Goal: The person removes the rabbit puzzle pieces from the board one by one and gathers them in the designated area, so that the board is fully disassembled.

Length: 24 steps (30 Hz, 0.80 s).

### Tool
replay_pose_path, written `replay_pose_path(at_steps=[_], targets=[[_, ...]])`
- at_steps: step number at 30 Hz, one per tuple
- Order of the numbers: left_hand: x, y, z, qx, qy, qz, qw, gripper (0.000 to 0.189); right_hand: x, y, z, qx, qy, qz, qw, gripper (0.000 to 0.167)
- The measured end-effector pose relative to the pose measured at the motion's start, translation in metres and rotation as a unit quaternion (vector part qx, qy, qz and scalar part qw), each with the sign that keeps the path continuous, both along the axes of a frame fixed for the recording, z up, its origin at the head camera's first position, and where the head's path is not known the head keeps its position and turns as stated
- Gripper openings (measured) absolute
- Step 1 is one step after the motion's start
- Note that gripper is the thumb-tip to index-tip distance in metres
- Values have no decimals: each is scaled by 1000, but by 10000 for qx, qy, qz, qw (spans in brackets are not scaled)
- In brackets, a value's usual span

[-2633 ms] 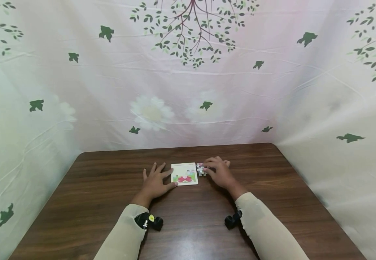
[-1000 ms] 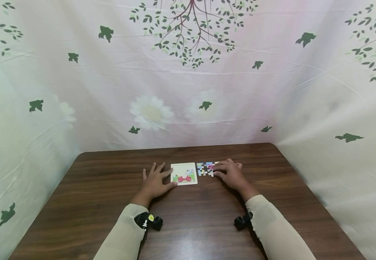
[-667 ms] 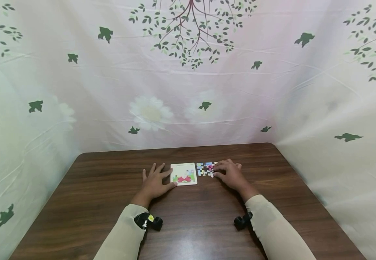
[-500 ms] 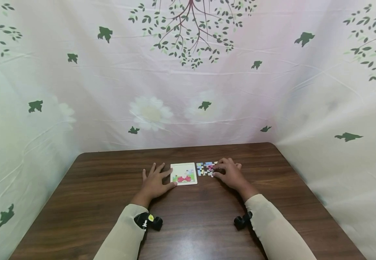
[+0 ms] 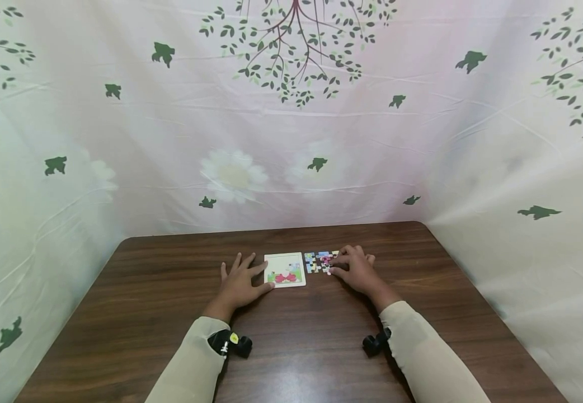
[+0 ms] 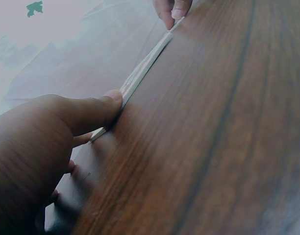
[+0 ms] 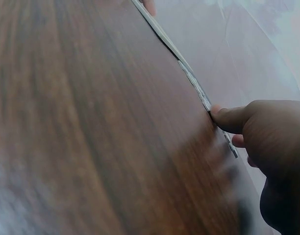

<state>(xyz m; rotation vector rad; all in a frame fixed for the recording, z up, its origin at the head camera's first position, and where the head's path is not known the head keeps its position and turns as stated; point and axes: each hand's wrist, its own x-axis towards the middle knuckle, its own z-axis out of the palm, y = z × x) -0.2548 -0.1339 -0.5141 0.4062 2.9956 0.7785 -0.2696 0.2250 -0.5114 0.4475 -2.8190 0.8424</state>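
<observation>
in the frame's lower middle, the puzzle board (image 5: 284,262) looks part-filled, its top bare, the spread left hand (image 5: 240,285) touching it, the right hand (image 5: 358,273) bent at loose pieces (image 5: 324,255) left over, grip unclear.

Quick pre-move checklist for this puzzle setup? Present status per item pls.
1. White rectangular puzzle tray lying on the brown wood-grain table: ok.
2. Left hand touching the tray: ok, at its left edge.
3. Multicoloured jigsaw pieces beside the tray, within reach: ok, on its right, at the right hand.
4. Picture filling the tray: not ok, its upper left is plain white.
5. All loose pieces visible: cannot tell, right-hand fingers may cover some.
6. Right hand gripping a piece: cannot tell, contact partly hidden.
</observation>
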Motion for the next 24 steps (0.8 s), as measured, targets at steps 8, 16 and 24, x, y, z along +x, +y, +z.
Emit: replay_pose_path(at_steps=[8, 16, 24], targets=[[-1, 0, -2, -1, 25, -2, 10000, 74, 0, 0, 0, -58, 68, -6, 10000, 19], [0, 0, -2, 28, -12, -4, 10000, 75, -4, -7, 1, -186, 382, -25, 9991, 16], [0, 0, -2, 5, 18, 1, 10000, 75, -8, -30, 2, -273, 404, 163, 9987, 17]])
